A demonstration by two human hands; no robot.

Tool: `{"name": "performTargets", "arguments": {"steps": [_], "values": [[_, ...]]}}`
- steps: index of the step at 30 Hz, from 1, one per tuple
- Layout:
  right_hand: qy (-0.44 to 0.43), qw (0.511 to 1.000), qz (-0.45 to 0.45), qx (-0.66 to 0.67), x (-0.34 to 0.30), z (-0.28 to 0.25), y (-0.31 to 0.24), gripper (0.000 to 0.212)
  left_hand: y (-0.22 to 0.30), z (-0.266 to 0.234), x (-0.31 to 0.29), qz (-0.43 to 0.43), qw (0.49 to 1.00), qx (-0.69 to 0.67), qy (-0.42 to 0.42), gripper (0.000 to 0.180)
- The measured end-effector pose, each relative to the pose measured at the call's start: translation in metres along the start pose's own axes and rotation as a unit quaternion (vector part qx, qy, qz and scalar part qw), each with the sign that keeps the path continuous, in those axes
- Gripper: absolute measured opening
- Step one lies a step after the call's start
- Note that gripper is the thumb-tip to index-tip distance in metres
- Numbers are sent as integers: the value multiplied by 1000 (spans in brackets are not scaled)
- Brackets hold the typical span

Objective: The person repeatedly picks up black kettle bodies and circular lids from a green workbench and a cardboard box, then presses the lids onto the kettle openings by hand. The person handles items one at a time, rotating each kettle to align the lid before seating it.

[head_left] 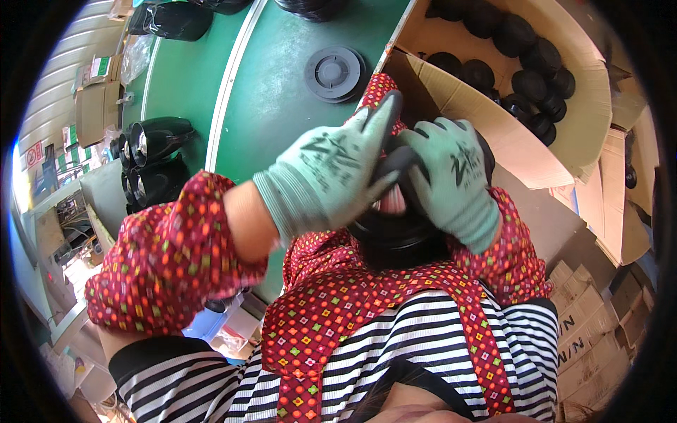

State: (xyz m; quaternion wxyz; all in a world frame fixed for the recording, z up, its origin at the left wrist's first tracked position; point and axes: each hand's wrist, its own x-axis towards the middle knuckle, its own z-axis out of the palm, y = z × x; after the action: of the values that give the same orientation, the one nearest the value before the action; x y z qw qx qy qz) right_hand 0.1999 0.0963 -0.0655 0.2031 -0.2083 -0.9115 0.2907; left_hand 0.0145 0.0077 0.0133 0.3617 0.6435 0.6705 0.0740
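My left hand (331,166), in a pale green glove with dark fingertips, is held in front of my chest. Its index finger and thumb stand apart, while the other fingers curl out of sight around a red flower-patterned cloth (379,86). That cloth shows beyond the index finger and between finger and thumb. Close beside it, my right hand (455,176), gloved alike, grips a glossy black rounded housing (402,243) from its upper right side. The housing rests against my apron (338,310). Both hands cover much of it, so its exact kind cannot be made out.
On the green table (275,84) lies a flat dark round cover (334,73). Black lamp-like housings (159,141) stand at its left edge, and more black parts (173,20) lie at the far side. To the right, a cardboard box (486,113) holds several black round parts.
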Motion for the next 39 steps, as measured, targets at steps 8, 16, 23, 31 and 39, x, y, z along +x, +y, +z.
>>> {"name": "performTargets", "arguments": {"steps": [8, 16, 23, 31, 39], "values": [[-90, 990, 41, -96, -13, -42, -23, 45, -73, 25, 41, 200, 978, -48, -29, 75], [-148, 966, 58, -204, -4, -55, -42, 38, -97, 53, 85, 327, 941, -79, 26, 71], [-174, 942, 66, -281, 7, -65, -63, 48, -91, 50, 67, 306, 942, -102, 92, 48], [35, 998, -41, -37, 13, -49, -47, 45, -113, 27, -49, 119, 938, -79, 316, 27], [56, 993, 28, 102, -30, -45, -33, 48, -150, 88, -144, -148, 903, -169, 366, 17]]}}
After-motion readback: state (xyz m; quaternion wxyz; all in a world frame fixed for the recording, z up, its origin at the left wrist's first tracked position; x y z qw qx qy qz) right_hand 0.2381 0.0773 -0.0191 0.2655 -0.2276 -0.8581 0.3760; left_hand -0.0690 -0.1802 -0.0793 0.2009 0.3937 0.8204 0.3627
